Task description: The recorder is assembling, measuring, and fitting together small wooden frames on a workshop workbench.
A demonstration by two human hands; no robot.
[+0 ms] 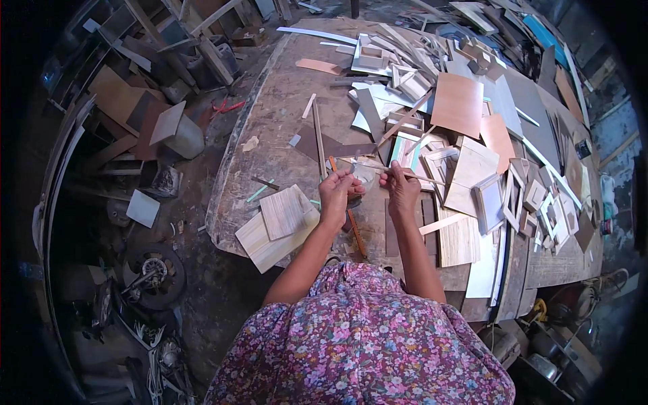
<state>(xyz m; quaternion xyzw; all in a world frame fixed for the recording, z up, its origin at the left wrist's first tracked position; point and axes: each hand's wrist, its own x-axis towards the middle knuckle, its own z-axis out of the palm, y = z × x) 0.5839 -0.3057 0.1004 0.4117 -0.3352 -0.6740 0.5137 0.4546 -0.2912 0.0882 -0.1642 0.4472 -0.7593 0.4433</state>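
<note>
Both my hands are raised over the near part of a worn wooden table (270, 135). My right hand (403, 192) pinches a thin brown stick (426, 179), which slants across from near the left hand out to the right. Beside it, the fingers of my left hand (337, 196) are closed together; what they grip, if anything, is too small to make out. An orange-brown strip (356, 233) runs beneath the left hand, and I cannot tell whether it is held. Just left of that hand lie two overlapping light wooden boards (289, 212).
Wood offcuts, small frames (513, 196) and an orange-brown panel (457, 101) are heaped across the table's right side. A long narrow strip (319, 138) lies ahead of my left hand. On the floor at left are a wheel (154, 273) and red-handled pliers (226, 108).
</note>
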